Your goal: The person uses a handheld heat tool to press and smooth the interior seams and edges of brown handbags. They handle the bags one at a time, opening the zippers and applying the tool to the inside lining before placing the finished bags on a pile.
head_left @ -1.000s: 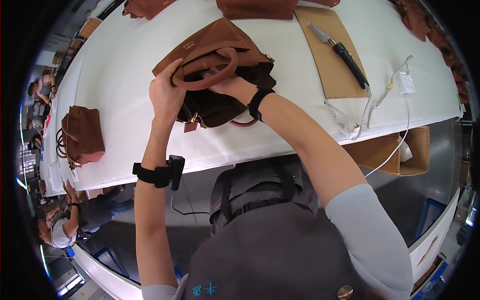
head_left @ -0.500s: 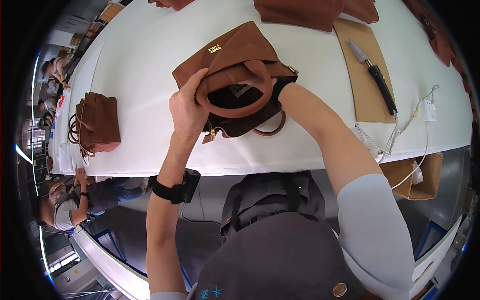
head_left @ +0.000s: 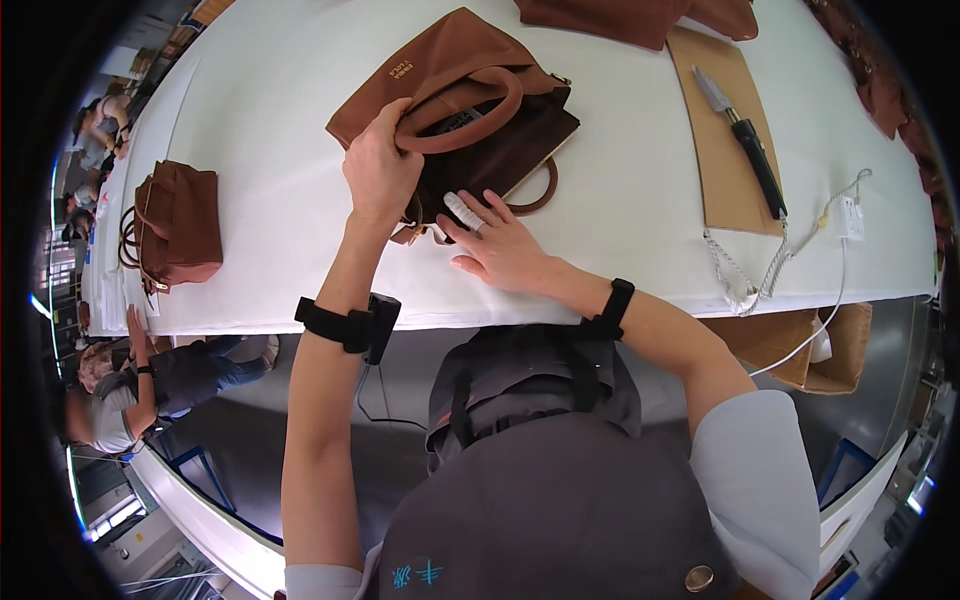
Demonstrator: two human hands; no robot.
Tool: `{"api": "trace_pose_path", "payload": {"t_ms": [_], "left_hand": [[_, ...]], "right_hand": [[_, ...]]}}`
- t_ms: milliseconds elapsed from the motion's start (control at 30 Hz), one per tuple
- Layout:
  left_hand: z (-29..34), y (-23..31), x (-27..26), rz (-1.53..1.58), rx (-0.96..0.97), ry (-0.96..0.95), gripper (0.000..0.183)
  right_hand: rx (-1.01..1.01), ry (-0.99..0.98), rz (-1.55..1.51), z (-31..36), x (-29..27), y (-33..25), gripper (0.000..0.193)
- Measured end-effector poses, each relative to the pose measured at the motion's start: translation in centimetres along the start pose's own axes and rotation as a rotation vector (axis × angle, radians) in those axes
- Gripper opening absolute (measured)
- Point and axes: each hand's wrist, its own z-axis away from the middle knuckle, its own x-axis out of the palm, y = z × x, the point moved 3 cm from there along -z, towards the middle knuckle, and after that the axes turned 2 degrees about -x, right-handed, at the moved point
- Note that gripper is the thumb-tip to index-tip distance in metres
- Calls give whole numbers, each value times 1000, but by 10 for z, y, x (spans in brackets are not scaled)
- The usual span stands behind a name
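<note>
A brown handbag [head_left: 430,75] lies on the white table with its mouth toward me, showing a dark lining. My left hand [head_left: 380,165] grips its upper edge beside one rounded handle [head_left: 490,125]. The second handle [head_left: 545,190] hangs out on the near right side of the bag. At the near edge of the mouth, my right hand [head_left: 500,245] is spread with its fingers apart, the fingertips at the dark lining. White tape wraps one of its fingers. A zip end and strap [head_left: 415,235] show just left of those fingers.
A second brown handbag [head_left: 185,225] stands at the left. Toward the right, a black-handled tool with a metal blade [head_left: 750,150] rests on a cardboard sheet [head_left: 715,190], its cord near a white power strip [head_left: 851,215]. More brown bags [head_left: 610,15] lie at the far edge. Other people work at left.
My right hand has come out of the bag and now lies spread at its near edge. The bag has shifted slightly away and left, with my left hand still gripping it.
</note>
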Motion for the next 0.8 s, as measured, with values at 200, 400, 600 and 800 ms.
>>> {"api": "trace_pose_path", "payload": {"t_ms": [200, 400, 600, 800], "left_hand": [[4, -1, -8, 3, -39, 13, 34], [-3, -1, -13, -31, -38, 22, 38], [6, 1, -9, -28, -53, 16, 37], [12, 8, -8, -45, -1, 20, 35]], "right_hand": [[233, -42, 42, 4, -12, 56, 31], [63, -170, 119, -8, -16, 73, 27], [-11, -204, 119, 6, -34, 73, 16], [-53, -150, 21, -8, -42, 68, 16]]}}
